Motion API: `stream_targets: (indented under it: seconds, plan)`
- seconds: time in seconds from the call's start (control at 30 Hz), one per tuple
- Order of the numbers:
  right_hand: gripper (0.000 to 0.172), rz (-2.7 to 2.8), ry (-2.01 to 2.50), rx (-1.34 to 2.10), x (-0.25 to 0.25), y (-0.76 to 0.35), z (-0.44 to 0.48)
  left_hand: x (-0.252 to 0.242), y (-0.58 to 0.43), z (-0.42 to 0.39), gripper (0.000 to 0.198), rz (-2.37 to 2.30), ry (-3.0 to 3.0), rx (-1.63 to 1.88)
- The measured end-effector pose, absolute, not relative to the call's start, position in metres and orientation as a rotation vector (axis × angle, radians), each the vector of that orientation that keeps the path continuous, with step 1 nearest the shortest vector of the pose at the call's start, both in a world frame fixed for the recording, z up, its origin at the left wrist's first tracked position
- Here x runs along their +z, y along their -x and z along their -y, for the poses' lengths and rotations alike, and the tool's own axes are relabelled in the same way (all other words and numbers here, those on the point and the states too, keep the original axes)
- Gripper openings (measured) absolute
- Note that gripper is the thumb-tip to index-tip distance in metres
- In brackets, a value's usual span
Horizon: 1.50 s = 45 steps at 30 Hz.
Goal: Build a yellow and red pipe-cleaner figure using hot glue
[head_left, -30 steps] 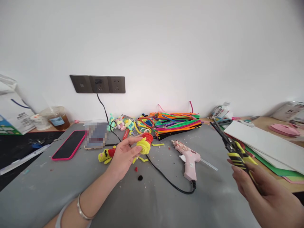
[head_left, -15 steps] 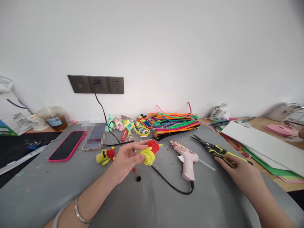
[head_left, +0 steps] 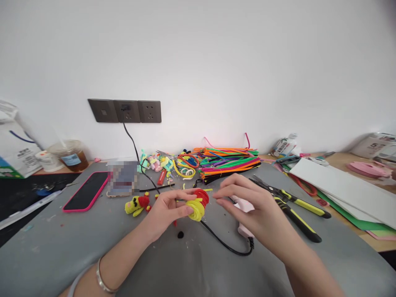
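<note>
My left hand [head_left: 170, 210] pinches a small figure of coiled pipe cleaner, with a yellow coil [head_left: 195, 209] in front and a red coil [head_left: 202, 196] behind it. Just right of it hovers my right hand [head_left: 247, 198], fingers bent and slightly apart, with nothing visible between them. That hand covers much of a pink hot glue gun [head_left: 246, 229] lying on the grey mat. Pliers with black and yellow handles [head_left: 297, 216] rest farther right, their handles spread. A finished-looking yellow and red pipe cleaner doll [head_left: 137, 204] lies left of my left hand.
Bundled colourful pipe cleaners [head_left: 229, 161] lie by the wall beside small loose craft pieces [head_left: 161, 161]. A pink-cased phone [head_left: 88, 192] and a drink cup [head_left: 72, 156] are at left. White boards [head_left: 343, 185] lie at right. The glue gun's black cord [head_left: 219, 241] crosses the mat.
My right hand has let go of the pliers, leaving them on the mat, and has moved left beside the figure. My left hand has shifted slightly right and down with the figure.
</note>
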State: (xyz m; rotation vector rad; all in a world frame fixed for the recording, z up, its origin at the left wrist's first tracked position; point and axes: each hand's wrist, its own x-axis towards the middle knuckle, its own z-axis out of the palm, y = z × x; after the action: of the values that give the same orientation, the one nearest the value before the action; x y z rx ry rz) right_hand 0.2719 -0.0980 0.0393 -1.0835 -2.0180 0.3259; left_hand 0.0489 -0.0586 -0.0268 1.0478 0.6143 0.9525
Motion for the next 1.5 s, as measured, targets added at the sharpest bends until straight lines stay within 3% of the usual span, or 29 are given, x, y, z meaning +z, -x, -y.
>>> stream_targets:
  seconds: [0.57,0.83,1.23,1.5]
  plan:
    - [0.016,2.293,1.044,0.132,0.048,-0.257,0.089,-0.03,-0.05,0.058,0.019,-0.531,-1.058,0.944]
    - [0.018,2.311,1.028,0.053,0.048,-0.258,0.089,-0.028,-0.05,0.06,0.031,-0.519,-1.106,0.956]
    - [0.018,2.358,1.004,-0.037,0.049,-0.261,0.09,-0.028,-0.049,0.06,0.018,-0.475,-1.081,0.971]
    - [0.016,2.059,1.245,0.134,0.046,-0.294,0.101,-0.03,-0.047,0.058,0.021,-0.538,-1.111,1.02]
